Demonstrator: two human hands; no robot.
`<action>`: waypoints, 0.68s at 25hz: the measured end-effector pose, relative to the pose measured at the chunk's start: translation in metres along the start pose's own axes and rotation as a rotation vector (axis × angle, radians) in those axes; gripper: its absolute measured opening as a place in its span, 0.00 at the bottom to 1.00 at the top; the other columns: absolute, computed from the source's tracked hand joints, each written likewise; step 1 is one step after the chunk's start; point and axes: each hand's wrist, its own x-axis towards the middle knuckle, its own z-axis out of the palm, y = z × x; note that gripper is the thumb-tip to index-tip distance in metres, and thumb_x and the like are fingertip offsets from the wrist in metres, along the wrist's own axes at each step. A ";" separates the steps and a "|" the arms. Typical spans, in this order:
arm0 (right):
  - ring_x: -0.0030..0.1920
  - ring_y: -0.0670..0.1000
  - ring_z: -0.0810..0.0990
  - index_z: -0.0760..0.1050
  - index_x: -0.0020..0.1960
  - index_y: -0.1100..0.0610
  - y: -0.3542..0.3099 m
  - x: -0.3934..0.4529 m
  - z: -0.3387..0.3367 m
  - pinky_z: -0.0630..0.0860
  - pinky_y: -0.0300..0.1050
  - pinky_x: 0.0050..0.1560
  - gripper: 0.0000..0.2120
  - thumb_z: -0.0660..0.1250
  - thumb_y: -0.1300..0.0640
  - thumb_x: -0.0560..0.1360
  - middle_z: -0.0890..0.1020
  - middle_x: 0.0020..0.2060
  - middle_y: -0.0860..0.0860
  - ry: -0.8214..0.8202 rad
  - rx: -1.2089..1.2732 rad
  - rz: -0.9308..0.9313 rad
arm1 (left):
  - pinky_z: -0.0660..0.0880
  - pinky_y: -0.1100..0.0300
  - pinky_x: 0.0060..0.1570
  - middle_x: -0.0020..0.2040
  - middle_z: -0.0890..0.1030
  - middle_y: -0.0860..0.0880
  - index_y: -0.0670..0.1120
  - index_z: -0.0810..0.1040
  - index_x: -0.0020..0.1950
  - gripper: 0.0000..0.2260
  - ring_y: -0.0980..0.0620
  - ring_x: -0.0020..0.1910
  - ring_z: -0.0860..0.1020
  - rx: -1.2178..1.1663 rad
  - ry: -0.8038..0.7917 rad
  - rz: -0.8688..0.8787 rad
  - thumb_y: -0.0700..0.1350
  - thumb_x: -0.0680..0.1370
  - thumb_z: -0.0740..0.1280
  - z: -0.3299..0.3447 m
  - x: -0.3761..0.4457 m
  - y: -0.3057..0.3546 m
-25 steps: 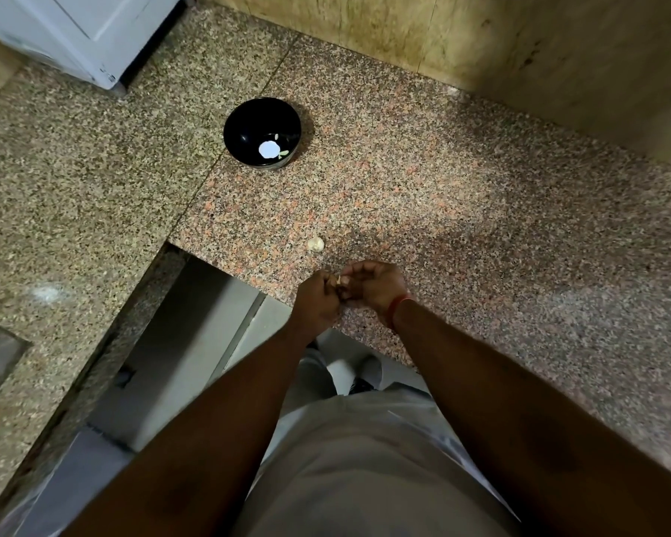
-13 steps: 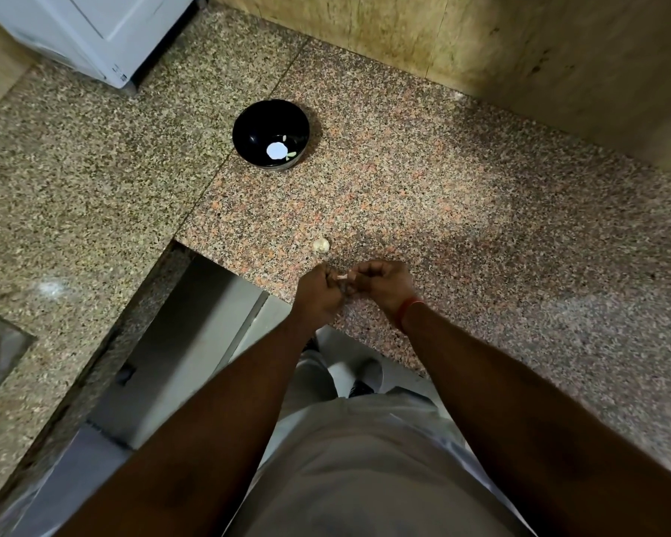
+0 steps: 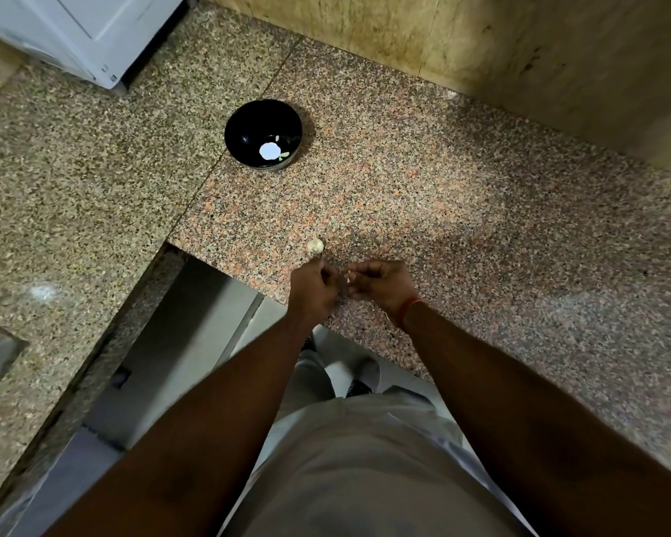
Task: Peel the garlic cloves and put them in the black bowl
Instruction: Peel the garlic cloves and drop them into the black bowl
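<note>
Small pale garlic clove [image 3: 348, 280] is mid-peel, pinched by my right hand [image 3: 380, 284] while my clenched left hand [image 3: 314, 286] strips skin; next, the glossy black bowl [image 3: 263, 134].

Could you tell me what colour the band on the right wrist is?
Red wristband, head view.

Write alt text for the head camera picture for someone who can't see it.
Two hands, left hand and right hand, pinch a small garlic clove over a speckled granite counter. Another clove lies just beyond them, and a black bowl sits farther back.
</note>
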 end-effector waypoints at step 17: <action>0.45 0.56 0.88 0.86 0.43 0.57 -0.002 -0.001 -0.007 0.86 0.54 0.49 0.09 0.76 0.70 0.72 0.88 0.40 0.53 0.015 -0.224 -0.114 | 0.77 0.57 0.24 0.28 0.80 0.43 0.36 0.82 0.40 0.06 0.49 0.20 0.76 -0.351 -0.141 -0.267 0.32 0.76 0.72 -0.002 -0.005 0.014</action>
